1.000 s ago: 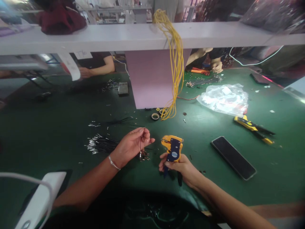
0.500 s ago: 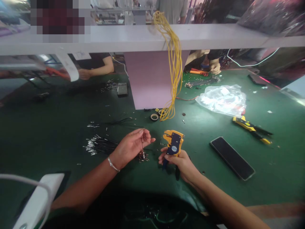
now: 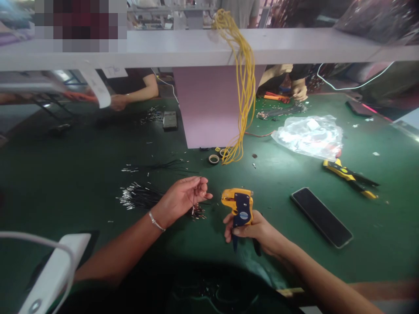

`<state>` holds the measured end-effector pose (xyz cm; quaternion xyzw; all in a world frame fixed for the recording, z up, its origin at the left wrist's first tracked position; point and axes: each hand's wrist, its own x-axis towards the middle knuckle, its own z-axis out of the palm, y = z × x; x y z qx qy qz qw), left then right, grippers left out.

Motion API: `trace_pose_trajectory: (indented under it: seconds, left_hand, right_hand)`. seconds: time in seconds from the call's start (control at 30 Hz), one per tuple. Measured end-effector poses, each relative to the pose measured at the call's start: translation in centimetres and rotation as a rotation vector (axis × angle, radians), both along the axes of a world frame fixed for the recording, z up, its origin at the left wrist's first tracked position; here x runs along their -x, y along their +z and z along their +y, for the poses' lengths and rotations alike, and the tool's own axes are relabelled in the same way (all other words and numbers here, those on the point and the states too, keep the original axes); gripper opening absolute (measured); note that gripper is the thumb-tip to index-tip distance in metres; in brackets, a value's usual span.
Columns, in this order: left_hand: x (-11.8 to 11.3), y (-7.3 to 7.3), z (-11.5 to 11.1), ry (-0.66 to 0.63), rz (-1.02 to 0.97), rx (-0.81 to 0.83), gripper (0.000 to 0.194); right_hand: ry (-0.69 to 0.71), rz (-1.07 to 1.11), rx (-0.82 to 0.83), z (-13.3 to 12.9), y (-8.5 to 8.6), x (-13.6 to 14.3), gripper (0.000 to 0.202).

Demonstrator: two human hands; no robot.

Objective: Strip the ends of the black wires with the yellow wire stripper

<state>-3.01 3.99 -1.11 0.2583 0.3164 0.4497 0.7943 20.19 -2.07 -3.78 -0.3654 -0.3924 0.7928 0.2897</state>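
My left hand (image 3: pixel 183 197) is closed in a pinch, with a thin dark wire (image 3: pixel 194 195) hanging from its fingers. Below that hand and to its left lies a bundle of black wires (image 3: pixel 144 197) with shiny metal tips; copper-coloured ends show under the fingers. In my right hand (image 3: pixel 250 229) is a yellow and dark-blue wire stripper (image 3: pixel 242 205), its handles wrapped by the fingers. The stripper's jaws point left, toward my left hand, and stand apart from the wire.
A phone (image 3: pixel 322 217) and yellow-black pliers (image 3: pixel 350 176) lie on the right, near a clear plastic bag (image 3: pixel 309 135). Yellow wires (image 3: pixel 246 87) hang from the shelf (image 3: pixel 147 48) past tape rolls (image 3: pixel 214 159). Hands of other people (image 3: pixel 299 89) show across the table.
My right hand has moved slightly down and to the right, and the wire stripper has turned so its jaws point more squarely left. My left hand stays almost in place.
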Motion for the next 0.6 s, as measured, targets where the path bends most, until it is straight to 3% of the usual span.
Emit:
trace_pose_trajectory:
  seconds: [0.33,0.6]
  left_hand:
    - [-0.09,0.92,-0.17,0.016,0.008,0.067,0.014]
    - [-0.21,0.65,-0.34,-0.034,-0.026,0.119,0.014]
  right_hand:
    - [0.085,-0.026,0.032,-0.38,0.35,-0.56,0.025]
    - [0.095,-0.020,0.011,-0.33,-0.30,-0.32,0.027]
